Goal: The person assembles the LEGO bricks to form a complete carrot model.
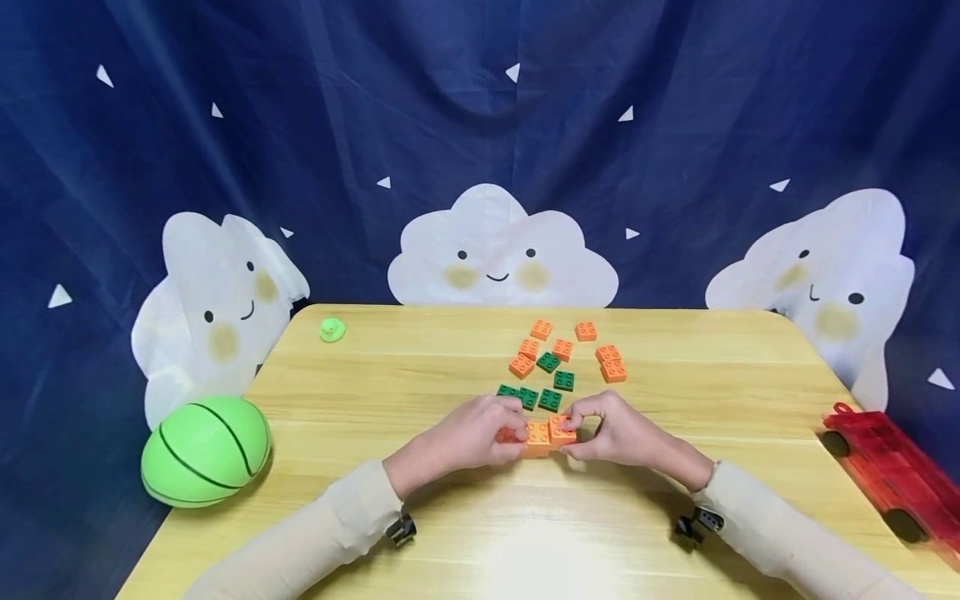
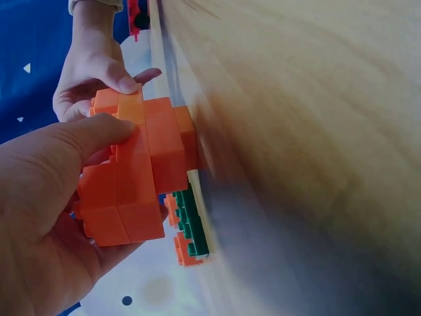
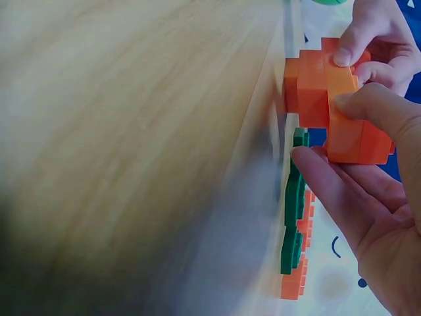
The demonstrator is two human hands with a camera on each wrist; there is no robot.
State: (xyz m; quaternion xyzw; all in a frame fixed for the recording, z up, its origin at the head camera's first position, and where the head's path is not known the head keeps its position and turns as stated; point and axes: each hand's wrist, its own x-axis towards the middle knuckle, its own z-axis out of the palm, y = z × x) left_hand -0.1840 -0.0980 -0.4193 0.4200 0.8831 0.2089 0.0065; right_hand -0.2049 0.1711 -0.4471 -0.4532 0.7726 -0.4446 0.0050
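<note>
An orange toy-brick build, stepped and several layers high, stands near the table's middle between both hands. At its left side my left hand grips it, the thumb lying on a side face in the left wrist view. My right hand pinches the orange brick at the build's upper right between thumb and fingers. In the right wrist view the build widens upward from a narrow base. Fingers hide part of its far side.
Loose green bricks lie just behind the build, with orange bricks farther back. A green ball sits at the left edge, a small green toy at the far left, and a red toy vehicle at the right edge.
</note>
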